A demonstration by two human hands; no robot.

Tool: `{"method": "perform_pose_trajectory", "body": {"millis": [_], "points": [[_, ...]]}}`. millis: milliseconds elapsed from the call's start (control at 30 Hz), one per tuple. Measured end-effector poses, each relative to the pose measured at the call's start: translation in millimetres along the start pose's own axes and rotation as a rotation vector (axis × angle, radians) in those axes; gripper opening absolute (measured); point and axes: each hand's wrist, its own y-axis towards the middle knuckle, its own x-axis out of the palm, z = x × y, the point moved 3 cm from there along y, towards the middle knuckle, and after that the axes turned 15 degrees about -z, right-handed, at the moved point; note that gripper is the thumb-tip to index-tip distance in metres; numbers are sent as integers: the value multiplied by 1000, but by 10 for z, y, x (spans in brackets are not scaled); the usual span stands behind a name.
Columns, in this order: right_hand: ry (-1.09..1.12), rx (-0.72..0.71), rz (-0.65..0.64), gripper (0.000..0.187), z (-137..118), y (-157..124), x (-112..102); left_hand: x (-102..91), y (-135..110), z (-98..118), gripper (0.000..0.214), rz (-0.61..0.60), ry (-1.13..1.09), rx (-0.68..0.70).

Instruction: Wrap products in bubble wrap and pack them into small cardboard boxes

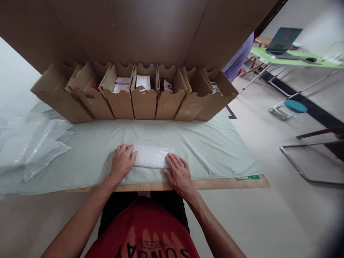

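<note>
A small parcel wrapped in bubble wrap (151, 156) lies on the pale green cloth (209, 143) near the table's front edge. My left hand (122, 161) rests on its left end with the fingers curled over it. My right hand (178, 173) lies flat on the cloth, fingers stretched out and touching the parcel's right end.
A row of several open cardboard bins (142, 95) with packaged items stands at the back under a large cardboard panel. Loose bubble wrap sheets (29, 143) lie at the left. A person in purple (239, 59), a green desk with a laptop (285, 41) and a stool (294, 106) are at the right.
</note>
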Motion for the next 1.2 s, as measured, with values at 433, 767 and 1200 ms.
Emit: {"method": "perform_pose_trajectory", "body": {"millis": [433, 767, 1200], "points": [[-94, -77, -101, 42, 183, 238, -104, -69, 44, 176, 9, -88, -265, -234], [-35, -143, -70, 51, -389, 305, -408, 110, -343, 134, 93, 175, -906, -222], [178, -174, 80, 50, -548, 22, 22, 170, -1028, 288, 55, 90, -848, 134]]}}
